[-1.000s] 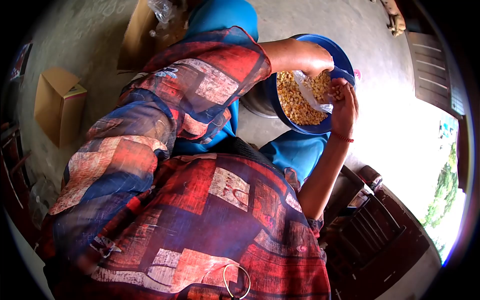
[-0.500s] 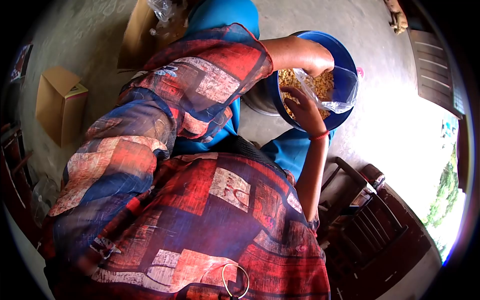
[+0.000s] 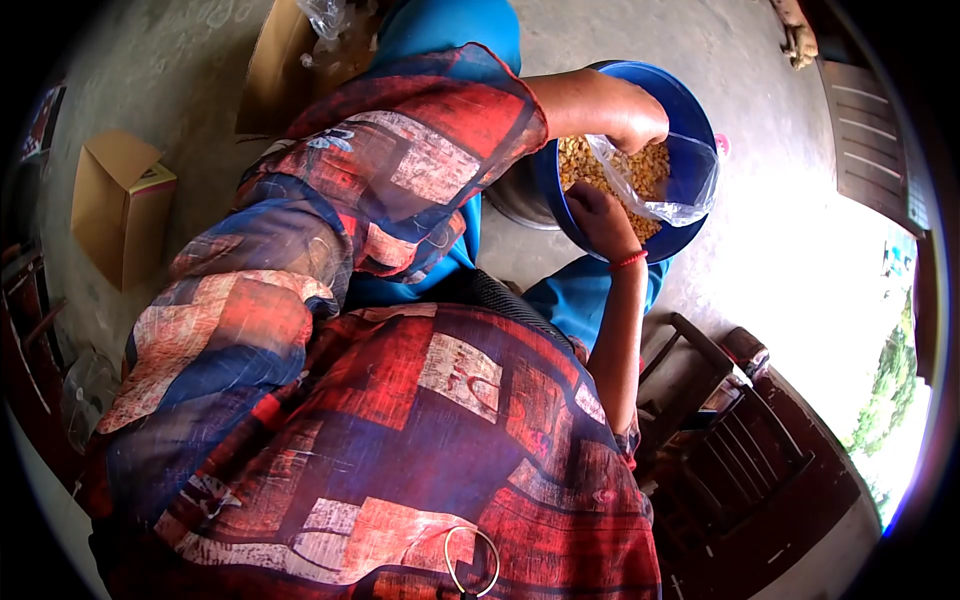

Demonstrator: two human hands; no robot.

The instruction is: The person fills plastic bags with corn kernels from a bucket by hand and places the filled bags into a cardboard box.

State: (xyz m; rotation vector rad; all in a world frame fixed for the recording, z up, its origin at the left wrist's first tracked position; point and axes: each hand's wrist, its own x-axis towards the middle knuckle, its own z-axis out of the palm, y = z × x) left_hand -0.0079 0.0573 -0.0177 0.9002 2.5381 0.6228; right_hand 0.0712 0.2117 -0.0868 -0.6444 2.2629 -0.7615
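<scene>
A blue bucket (image 3: 687, 88) holds yellow-orange kernels (image 3: 573, 158), with a clear plastic bag (image 3: 690, 212) inside its rim. Kernels also show within the bag. My left hand (image 3: 637, 120) is closed on the bag's upper edge, its fingertips mostly hidden behind the hand. Lower in the bucket, my right hand (image 3: 603, 222), a red band at its wrist, dips curled fingers into the loose kernels left of the bag. Its fingertips are partly buried, closed round kernels.
An open cardboard box (image 3: 115, 210) stands on the floor at the left. Another box (image 3: 268, 75) with clear plastic is at the top. Dark wooden chairs (image 3: 735, 450) lie at lower right. An animal's paw (image 3: 800, 45) shows at the upper right.
My right hand has left the bag with its handful gone and moved left and down into the loose kernels, its fingers now curled. The bag's right side hangs open. My left hand stays nearly still.
</scene>
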